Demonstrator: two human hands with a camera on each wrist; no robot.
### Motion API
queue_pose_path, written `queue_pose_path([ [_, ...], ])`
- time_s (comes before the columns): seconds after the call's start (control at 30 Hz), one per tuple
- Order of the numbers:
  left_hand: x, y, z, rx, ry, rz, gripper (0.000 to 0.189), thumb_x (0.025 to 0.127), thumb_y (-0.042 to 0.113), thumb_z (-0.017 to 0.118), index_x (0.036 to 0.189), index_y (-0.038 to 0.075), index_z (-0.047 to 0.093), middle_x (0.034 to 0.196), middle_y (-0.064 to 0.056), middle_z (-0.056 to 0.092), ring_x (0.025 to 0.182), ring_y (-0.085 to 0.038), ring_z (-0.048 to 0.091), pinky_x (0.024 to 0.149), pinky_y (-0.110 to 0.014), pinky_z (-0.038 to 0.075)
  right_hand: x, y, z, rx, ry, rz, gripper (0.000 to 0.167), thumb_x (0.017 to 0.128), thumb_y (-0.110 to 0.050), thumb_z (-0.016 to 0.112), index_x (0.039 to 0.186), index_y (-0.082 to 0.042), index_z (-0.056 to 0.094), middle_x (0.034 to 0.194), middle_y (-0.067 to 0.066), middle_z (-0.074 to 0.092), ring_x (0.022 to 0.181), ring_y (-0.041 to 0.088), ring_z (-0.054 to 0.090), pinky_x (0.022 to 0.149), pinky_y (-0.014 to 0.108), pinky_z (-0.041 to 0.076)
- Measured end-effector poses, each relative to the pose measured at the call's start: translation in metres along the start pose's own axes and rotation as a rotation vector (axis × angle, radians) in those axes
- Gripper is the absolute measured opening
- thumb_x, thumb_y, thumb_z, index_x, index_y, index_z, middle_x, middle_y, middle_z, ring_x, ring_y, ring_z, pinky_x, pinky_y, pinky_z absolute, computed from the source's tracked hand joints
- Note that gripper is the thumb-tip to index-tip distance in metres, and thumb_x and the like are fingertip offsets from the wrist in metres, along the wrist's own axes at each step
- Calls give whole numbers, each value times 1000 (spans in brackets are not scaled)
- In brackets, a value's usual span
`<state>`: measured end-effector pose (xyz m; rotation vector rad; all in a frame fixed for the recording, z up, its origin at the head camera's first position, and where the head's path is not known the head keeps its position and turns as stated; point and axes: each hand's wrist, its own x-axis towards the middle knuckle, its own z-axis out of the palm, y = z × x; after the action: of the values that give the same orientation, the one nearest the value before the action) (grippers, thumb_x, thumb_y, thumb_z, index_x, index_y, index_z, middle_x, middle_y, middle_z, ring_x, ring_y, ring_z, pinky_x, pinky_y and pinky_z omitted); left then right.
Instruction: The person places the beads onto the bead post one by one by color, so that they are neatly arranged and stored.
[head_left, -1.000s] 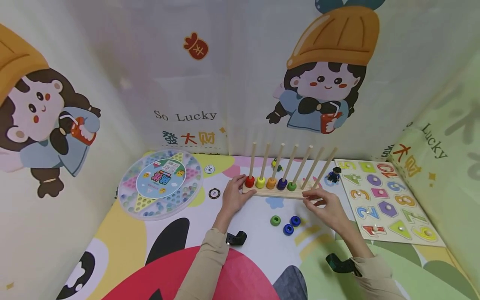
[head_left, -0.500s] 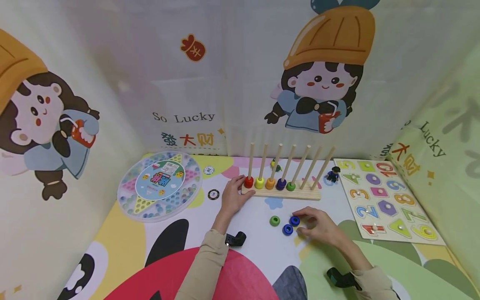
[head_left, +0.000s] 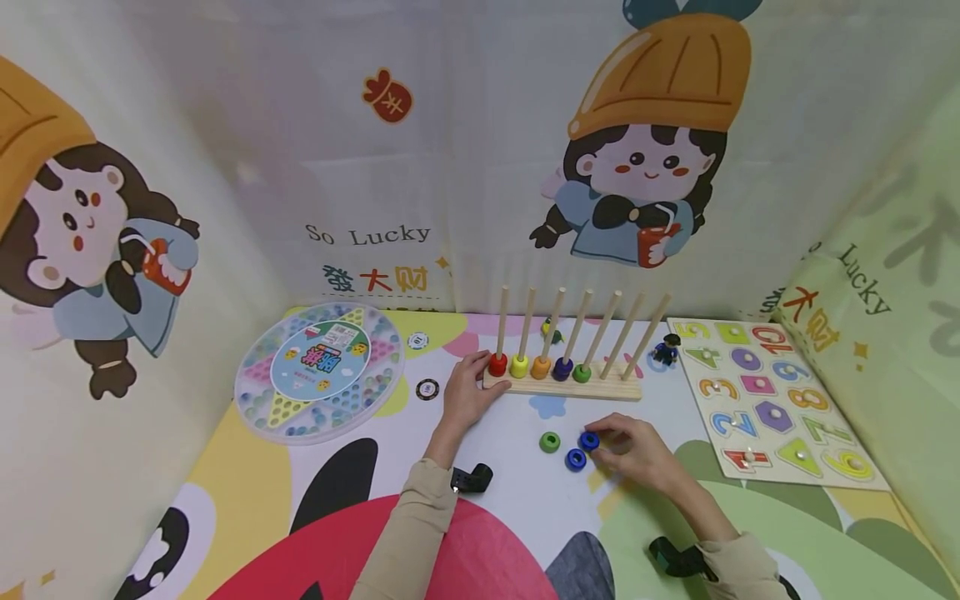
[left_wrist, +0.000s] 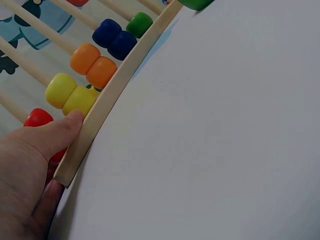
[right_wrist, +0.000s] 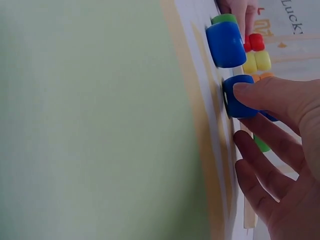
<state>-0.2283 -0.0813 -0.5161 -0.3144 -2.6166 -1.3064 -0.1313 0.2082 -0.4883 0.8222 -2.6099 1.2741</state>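
My left hand [head_left: 467, 390] grips the left end of a wooden peg rack [head_left: 600, 387], its thumb along the front edge. Upright pegs carry red, yellow, orange, dark blue and green beads. Two yellow beads [left_wrist: 70, 95] show stacked in the left wrist view; the rightmost pegs are bare. In front of the rack, my right hand [head_left: 637, 450] pinches a blue bead [right_wrist: 240, 96] between thumb and index finger, the other fingers spread below it. Beside it on the table lie another blue bead [head_left: 576, 460] and a green bead [head_left: 550, 442].
A round Chinese checkers board [head_left: 255, 400] with marbles lies at the left, near two poker chips [head_left: 427, 389]. A number puzzle board [head_left: 757, 433] lies at the right. A toy figure [head_left: 666, 350] stands by the rack's right end. A patterned curtain [head_left: 495, 167] rises behind.
My right hand has left the rack's right end, come down toward the loose beads and closed on the upper blue one. The left hand keeps its grip on the rack.
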Motion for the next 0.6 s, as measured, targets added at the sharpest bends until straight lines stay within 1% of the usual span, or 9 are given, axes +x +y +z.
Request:
queue_pose_path([
  [0.13,0,1,1,-1,-5,-4,63,83,28,81,134,-2,59,134,-12,57,109,-26,57,89,-36,53,0,1,0,-15,39,-4,31,73,8,79,102,0,73,94,9,71,82,19,67,65,26,57],
  [0.33,0,2,1,11,-8,-13,62,83,28,80,134,0,59,135,-12,56,110,-26,57,89,-37,52,4,1,-3,-86,112,49,31,72,7,80,101,-1,73,93,8,72,80,18,67,67,31,58],
  [0.43,0,2,0,12,-12,-15,62,83,28,80,134,0,59,135,-12,56,110,-26,57,89,-37,52,9,1,-7,-98,158,71,32,71,8,81,102,1,73,94,9,72,80,21,68,67,33,58],
  [0.6,0,1,0,7,-9,-14,62,83,27,81,134,0,59,135,-12,56,110,-27,57,89,-37,53,17,0,-13,-85,227,65,33,72,11,79,103,5,71,95,13,72,78,28,69,65,30,58],
])
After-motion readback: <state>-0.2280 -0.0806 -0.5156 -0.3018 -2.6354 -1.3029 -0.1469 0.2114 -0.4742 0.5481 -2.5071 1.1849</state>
